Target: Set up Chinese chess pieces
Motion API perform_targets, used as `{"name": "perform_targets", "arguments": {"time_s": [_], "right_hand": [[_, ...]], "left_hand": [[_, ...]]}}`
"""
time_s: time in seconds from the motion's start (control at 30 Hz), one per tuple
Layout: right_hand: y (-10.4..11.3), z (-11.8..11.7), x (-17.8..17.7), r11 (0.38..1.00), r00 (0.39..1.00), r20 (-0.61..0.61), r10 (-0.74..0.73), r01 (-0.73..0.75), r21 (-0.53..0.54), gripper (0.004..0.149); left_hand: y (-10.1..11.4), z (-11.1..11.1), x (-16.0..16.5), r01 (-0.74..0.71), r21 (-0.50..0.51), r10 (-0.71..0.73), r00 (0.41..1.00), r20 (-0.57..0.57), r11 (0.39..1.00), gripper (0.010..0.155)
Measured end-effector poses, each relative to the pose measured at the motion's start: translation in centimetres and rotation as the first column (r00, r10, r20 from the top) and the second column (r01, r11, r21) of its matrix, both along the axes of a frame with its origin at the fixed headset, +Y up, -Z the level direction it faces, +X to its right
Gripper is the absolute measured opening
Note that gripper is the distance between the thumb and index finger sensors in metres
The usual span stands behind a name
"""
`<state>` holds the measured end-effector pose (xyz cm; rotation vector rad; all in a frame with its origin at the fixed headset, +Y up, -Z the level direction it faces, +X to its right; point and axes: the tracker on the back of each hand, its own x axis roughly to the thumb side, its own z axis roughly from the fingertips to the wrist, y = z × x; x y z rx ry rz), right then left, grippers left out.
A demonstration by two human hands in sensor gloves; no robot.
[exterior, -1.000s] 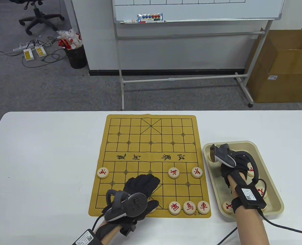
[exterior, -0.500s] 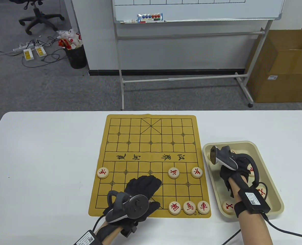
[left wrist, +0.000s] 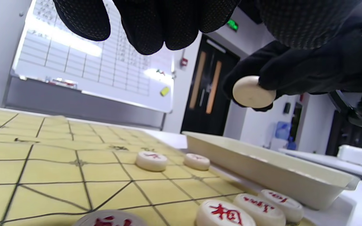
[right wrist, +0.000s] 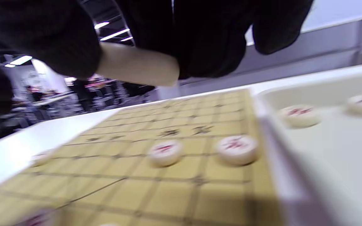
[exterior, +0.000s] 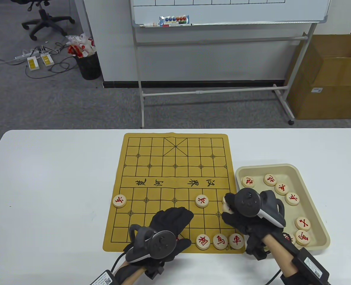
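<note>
Right hand (exterior: 246, 213), at the lower right of the board (exterior: 151, 148), pinches a piece (left wrist: 252, 92) above the surface. It should be lowered flat onto an intersection. Left hand (exterior: 166, 228) rests with relaxed fingers, holding nothing, at lower centre.

You have a white table (exterior: 53, 178) carrying the yellow chess board (exterior: 151, 178) centrally, the beige tray (exterior: 314, 190) touching it at 3 o'clock

One board (exterior: 175, 166), one tray (exterior: 311, 173), two gloved hands, five pieces in plain sight on the board, seven visible in the tray.
</note>
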<state>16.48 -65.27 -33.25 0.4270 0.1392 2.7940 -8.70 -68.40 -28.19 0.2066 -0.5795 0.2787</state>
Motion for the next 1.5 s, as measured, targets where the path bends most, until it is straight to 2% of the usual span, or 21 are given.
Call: {"name": "perform_targets", "arguments": {"time_s": [0.1,0.23,0.33,0.43,0.5,0.53,0.63,0.77,0.9,0.93,1.0,1.1,1.17,1.2,1.33,1.5], "right_hand": [[-0.6,1.7,-1.9,0.993,0.990,-0.091,-0.105,0.100,-0.055,0.081],[-1.8,2.2,-2.6,0.966,0.961,-0.151,-0.231,0.208,-0.153,0.079],[-2.7,2.4,-2.6,0.910,0.913,-0.163,-0.375,0.328,-0.255,0.079],[-3.5,2.8,-2.8,0.877,0.887,-0.175,-0.428,0.360,-0.319,0.079],[-3.7,3.0,-3.0,0.837,0.854,-0.174,-0.491,0.407,-0.365,0.078],[-3.7,3.2,-3.2,0.818,0.840,-0.164,-0.517,0.428,-0.384,0.078],[-3.8,3.2,-3.2,0.847,0.852,-0.201,-0.484,0.397,-0.354,0.078],[-3.9,3.5,-3.2,0.848,0.853,-0.198,-0.484,0.400,-0.348,0.078],[-3.3,4.1,-3.0,0.912,0.900,-0.164,-0.403,0.380,-0.152,0.079],[-3.1,4.5,-2.9,0.933,0.920,-0.157,-0.359,0.348,-0.091,0.078],[-2.9,4.9,-3.0,0.946,0.932,-0.159,-0.325,0.321,-0.047,0.078],[-2.8,5.3,-3.2,0.968,0.953,-0.176,-0.247,0.249,-0.008,0.075],[-2.7,5.5,-3.4,0.979,0.962,-0.187,-0.197,0.203,0.011,0.074],[-2.7,5.5,-3.4,0.982,0.965,-0.192,-0.180,0.188,0.021,0.074],[-2.7,5.5,-3.5,0.984,0.966,-0.195,-0.170,0.177,0.017,0.074],[-2.6,5.5,-3.3,0.987,0.973,-0.173,-0.155,0.158,0.003,0.074]], "left_hand": [[0.4,0.7,0.2,-0.024,0.049,0.023,1.000,0.017,0.999,0.078],[0.7,1.3,0.4,-0.050,0.105,0.046,0.998,0.038,0.993,0.072],[0.7,1.6,0.7,-0.010,0.152,0.004,0.999,0.039,0.988,0.061],[0.9,1.7,0.6,-0.053,0.169,0.045,0.998,0.047,0.984,0.052],[0.8,1.7,0.9,-0.048,0.147,0.039,0.997,0.068,0.988,0.058],[0.7,1.8,1.0,-0.047,0.151,0.036,0.996,0.076,0.987,0.057],[0.7,2.1,1.1,-0.049,0.188,0.032,0.995,0.090,0.981,0.051],[0.7,1.9,1.1,-0.021,0.208,0.004,0.997,0.079,0.978,0.050],[1.6,1.0,-0.2,-0.011,0.212,0.007,1.000,0.021,0.977,0.051],[2.3,0.7,-1.3,-0.022,0.215,0.026,1.000,-0.017,0.976,0.052],[3.7,0.3,-2.8,-0.006,0.245,0.023,0.997,-0.067,0.970,0.052],[6.6,0.0,-6.0,0.094,0.372,-0.008,0.974,-0.226,0.924,0.052],[7.6,-0.4,-7.9,0.158,0.373,-0.046,0.955,-0.292,0.915,0.052],[7.6,-0.7,-8.8,0.204,0.338,-0.095,0.945,-0.313,0.919,0.052],[5.4,-1.3,-11.7,0.353,0.212,-0.261,0.894,-0.363,0.911,0.052],[0.4,-2.3,-14.7,0.544,0.049,-0.484,0.781,-0.394,0.838,0.052]]}}
